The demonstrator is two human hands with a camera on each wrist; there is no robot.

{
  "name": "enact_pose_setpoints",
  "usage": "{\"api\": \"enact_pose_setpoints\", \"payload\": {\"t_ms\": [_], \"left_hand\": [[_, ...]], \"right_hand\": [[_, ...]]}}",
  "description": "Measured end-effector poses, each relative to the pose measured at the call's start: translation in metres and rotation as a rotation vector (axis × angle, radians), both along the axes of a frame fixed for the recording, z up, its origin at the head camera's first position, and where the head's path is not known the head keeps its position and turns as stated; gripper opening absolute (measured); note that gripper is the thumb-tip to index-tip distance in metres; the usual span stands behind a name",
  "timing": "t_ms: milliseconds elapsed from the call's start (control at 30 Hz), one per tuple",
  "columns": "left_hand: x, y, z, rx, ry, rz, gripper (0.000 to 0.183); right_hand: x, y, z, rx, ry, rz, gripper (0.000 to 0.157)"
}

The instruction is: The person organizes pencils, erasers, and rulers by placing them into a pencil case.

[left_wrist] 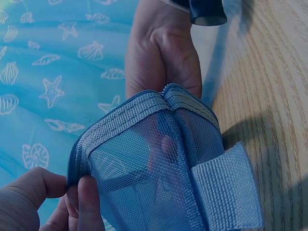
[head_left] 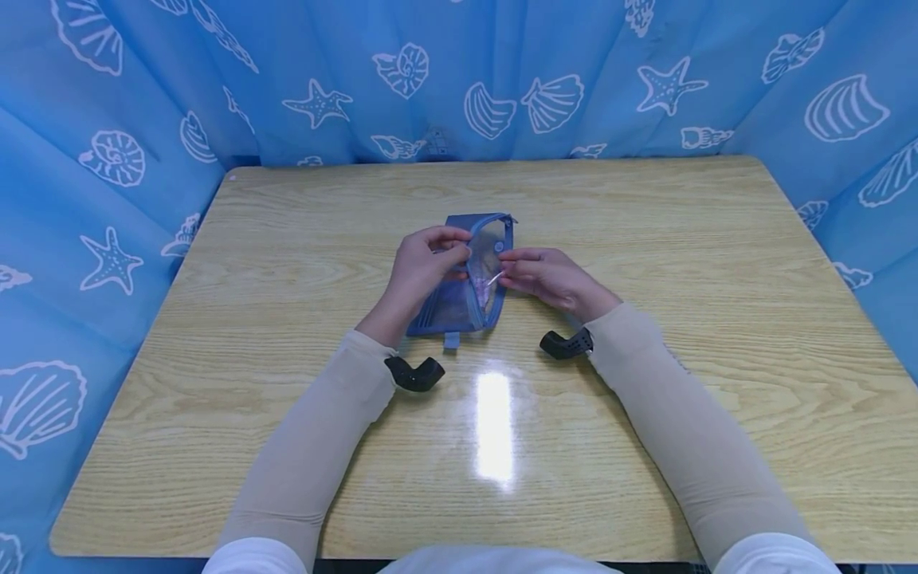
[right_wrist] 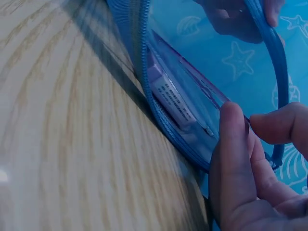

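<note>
A blue mesh zip pouch (head_left: pixel 459 307) stands unzipped on the table, its mouth facing right. My left hand (head_left: pixel 430 259) pinches the zip edge between thumb and fingers, seen closely in the left wrist view on the zipper border (left_wrist: pixel 118 118). At the mouth my right hand (head_left: pixel 548 279) pinches the end of a thin purple-edged strip (right_wrist: pixel 204 86) between thumb and fingertips; most of its length lies inside the pouch. Its exact kind I cannot tell. Beside it in the pouch is a small purple-and-white block with a printed label (right_wrist: pixel 171 98).
A woven tab (left_wrist: pixel 228 187) sticks out from the pouch's near end. The wooden table (head_left: pixel 645 239) shows a bright glare in front of the pouch. Blue shell-print curtains (head_left: pixel 445 88) enclose the back and sides. Black wrist cameras (head_left: pixel 416 375) hang below both wrists.
</note>
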State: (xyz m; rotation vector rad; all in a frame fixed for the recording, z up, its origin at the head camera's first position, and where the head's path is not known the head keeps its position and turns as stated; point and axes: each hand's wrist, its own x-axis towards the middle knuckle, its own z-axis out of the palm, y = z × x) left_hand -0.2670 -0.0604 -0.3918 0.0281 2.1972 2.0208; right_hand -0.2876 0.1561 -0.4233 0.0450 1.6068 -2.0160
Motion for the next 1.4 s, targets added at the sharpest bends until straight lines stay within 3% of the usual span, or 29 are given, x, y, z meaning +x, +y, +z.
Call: {"api": "enact_pose_setpoints", "payload": {"t_ms": [333, 800, 967, 1200, 1300, 1400], "left_hand": [[0.000, -0.002, 0.000, -0.009, -0.011, 0.019, 0.022], [0.003, -0.005, 0.001, -0.016, -0.025, 0.029, 0.023], [0.002, 0.000, -0.003, -0.004, -0.045, -0.013, 0.027], [0.002, 0.007, -0.007, -0.011, -0.047, -0.027, 0.025], [0.001, 0.010, -0.011, -0.053, -0.055, -0.091, 0.024], [-0.002, 0.009, -0.013, -0.169, -0.020, -0.170, 0.023]], "right_hand": [[-0.003, -0.009, -0.002, 0.041, 0.049, -0.006, 0.043], [-0.003, -0.022, -0.006, 0.320, 0.239, -0.011, 0.032], [0.001, -0.018, -0.007, 0.427, 0.274, -0.009, 0.029], [-0.001, -0.008, 0.002, 0.401, 0.249, -0.098, 0.031], [-0.004, 0.000, 0.010, 0.418, 0.278, -0.159, 0.040], [-0.009, 0.008, 0.016, 0.511, 0.363, -0.184, 0.048]]}}
